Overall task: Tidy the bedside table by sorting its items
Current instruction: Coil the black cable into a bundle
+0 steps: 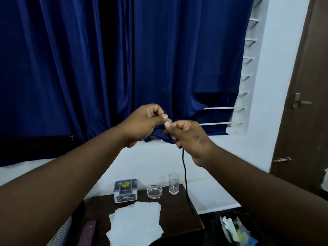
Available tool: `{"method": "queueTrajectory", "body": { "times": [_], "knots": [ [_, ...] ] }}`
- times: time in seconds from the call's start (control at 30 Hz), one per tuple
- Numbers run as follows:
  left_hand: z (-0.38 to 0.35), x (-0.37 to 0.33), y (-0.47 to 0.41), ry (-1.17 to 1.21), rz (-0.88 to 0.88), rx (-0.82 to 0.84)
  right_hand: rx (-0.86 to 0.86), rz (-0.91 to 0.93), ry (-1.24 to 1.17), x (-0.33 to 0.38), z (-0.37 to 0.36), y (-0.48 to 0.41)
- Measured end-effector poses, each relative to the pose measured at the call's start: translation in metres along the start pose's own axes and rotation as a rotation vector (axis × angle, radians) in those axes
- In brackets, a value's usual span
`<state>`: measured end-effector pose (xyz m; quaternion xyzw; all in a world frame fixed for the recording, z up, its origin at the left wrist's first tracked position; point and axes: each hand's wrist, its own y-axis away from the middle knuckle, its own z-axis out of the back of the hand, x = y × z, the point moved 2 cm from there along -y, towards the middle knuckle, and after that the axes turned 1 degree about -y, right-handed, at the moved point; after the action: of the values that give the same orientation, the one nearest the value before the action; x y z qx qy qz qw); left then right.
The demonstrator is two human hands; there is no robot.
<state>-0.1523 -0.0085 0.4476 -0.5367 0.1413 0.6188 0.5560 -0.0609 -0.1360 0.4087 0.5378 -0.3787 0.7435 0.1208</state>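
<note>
The black cord point(184, 167) is dangling from the left hand point(144, 122) and right hand point(188, 135) at centre frame, reaching the tabletop point(177, 219) below.

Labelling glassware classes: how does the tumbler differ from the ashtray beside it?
The tumbler is tall and narrow; the ashtray is low and wide. The tumbler stands right of the ashtray, nearer the hanging black cable. The tumbler's wall is thin; the ashtray's rim is thick. Both are clear glass, upright, at the back of the dark table.
</note>
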Motion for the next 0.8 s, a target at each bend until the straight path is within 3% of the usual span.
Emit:
{"method": "queueTrajectory", "body": {
  "times": [0.2, 0.33, 0.63, 0.8],
  "knots": [
    [0.002, -0.007, 0.007, -0.004, 0.050, 0.128, -0.010, 0.137, 0.149, 0.025, 0.023, -0.020],
    [0.004, -0.004, 0.006, 0.121, 0.092, 0.182, 0.027, 0.185, 0.150, 0.034, 0.028, -0.029],
    [0.001, -0.017, 0.021, 0.596, 0.030, 0.318, 0.040, 0.111, -0.200, -0.001, 0.028, -0.046],
    [0.002, -0.017, 0.017, 0.814, -0.063, 0.191, 0.027, 0.024, -0.209, -0.042, -0.002, -0.025]
  ]
}}
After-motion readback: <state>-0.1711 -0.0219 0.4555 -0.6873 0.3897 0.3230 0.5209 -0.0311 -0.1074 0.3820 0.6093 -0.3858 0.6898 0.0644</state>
